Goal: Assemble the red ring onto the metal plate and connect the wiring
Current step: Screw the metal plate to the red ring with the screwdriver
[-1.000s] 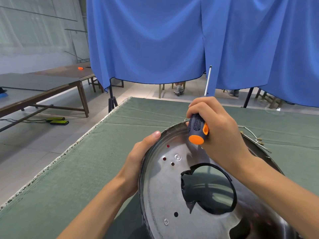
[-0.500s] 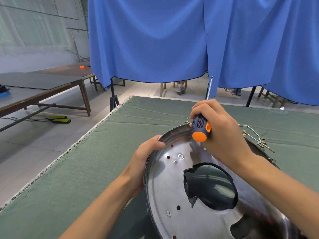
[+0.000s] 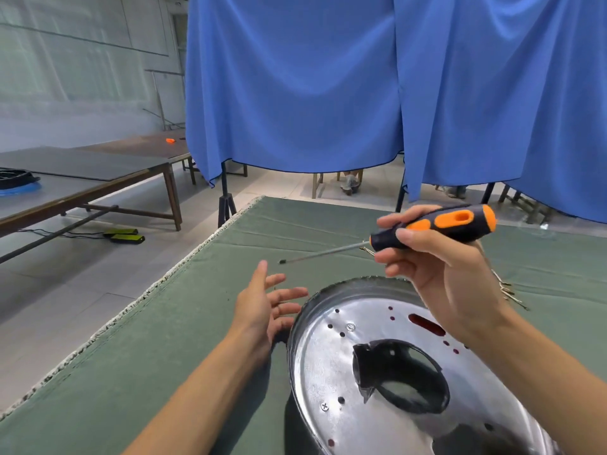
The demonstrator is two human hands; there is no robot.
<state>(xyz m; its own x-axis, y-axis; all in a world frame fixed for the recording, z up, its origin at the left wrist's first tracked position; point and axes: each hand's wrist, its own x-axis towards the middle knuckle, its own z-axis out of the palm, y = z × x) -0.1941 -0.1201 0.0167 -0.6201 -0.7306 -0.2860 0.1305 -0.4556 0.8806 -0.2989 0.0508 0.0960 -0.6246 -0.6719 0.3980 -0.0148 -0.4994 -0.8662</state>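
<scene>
A shiny round metal plate lies on the green cloth at the lower right, with a large dark central opening and several small holes. Red shows through a slot and some holes; the red ring itself is hidden beneath. My right hand grips a black-and-orange screwdriver held roughly level above the plate, shaft pointing left. My left hand hovers just left of the plate's rim, fingers spread, holding nothing. Thin wires with metal terminals lie behind my right wrist.
The green-covered table has its frayed left edge running diagonally. Blue curtains on stands hang behind the far edge. Wooden tables stand at the far left, with a green-black device on the floor.
My left hand let go of the plate's rim and opened. The right hand lifted the screwdriver off the plate and turned it from upright to level, tip pointing left. The plate now lies flatter.
</scene>
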